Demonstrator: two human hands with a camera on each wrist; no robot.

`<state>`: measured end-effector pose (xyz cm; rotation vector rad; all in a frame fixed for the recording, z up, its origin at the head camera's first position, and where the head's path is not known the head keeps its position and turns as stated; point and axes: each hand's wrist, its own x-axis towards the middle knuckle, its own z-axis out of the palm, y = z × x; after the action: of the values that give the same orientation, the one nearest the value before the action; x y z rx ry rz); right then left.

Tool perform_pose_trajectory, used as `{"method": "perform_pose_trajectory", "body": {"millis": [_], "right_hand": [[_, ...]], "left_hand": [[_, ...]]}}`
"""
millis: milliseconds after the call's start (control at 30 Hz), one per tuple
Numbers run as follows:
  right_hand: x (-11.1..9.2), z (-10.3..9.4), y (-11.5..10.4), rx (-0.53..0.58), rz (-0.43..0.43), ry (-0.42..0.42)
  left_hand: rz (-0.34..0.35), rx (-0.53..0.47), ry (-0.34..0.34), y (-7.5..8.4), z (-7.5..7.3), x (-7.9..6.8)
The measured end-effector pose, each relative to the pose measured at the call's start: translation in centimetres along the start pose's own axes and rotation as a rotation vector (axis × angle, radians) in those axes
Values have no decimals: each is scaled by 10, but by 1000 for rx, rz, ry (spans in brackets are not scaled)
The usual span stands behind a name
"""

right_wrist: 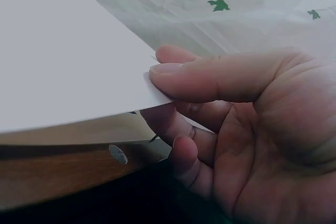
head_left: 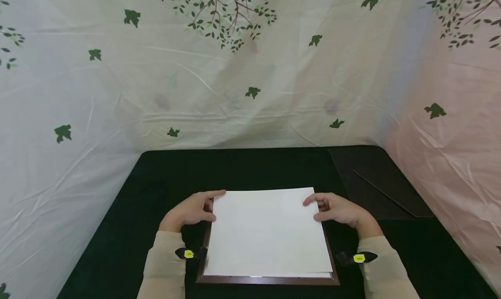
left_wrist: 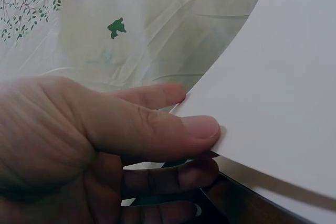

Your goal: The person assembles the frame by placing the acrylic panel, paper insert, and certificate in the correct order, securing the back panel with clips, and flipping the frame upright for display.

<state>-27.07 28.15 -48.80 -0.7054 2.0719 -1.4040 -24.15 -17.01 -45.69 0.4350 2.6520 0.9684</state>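
A large blank white sheet (head_left: 268,234) lies over a brown wooden frame (head_left: 268,281), whose front and side edges show past it. At the front right, the edge of another white layer peeks out beneath it. My left hand (head_left: 189,210) pinches the sheet's left edge near the far corner, thumb on top and fingers below. On the opposite edge, my right hand (head_left: 340,210) pinches the sheet the same way. Both wrist views show a gap between the lifted sheet and the frame's brown side (right_wrist: 63,169). The inside of the frame is hidden under the sheet.
A dark flat panel (head_left: 364,181) with a thin slanting line on it lies at the table's back right. Dark green cloth (head_left: 235,168) covers the table. Pale curtains (head_left: 250,116) with leaf and bird prints hang behind and along both sides.
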Motion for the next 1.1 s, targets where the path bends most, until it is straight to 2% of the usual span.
{"method": "perform_pose_trajectory", "body": {"millis": [267, 567, 767, 900, 1100], "right_hand": [[1, 0, 0, -24, 19, 3], [2, 3, -2, -37, 49, 2], [0, 4, -7, -89, 59, 20], [-2, 4, -10, -108, 81, 52], [-4, 0, -13, -191, 120, 118]], "left_hand": [[-63, 5, -14, 2, 1, -2], [-150, 83, -23, 7, 4, -4], [-164, 107, -6, 14, 5, -3], [-161, 138, 29, 20, 6, -4], [-157, 235, 41, 31, 8, -2]]}}
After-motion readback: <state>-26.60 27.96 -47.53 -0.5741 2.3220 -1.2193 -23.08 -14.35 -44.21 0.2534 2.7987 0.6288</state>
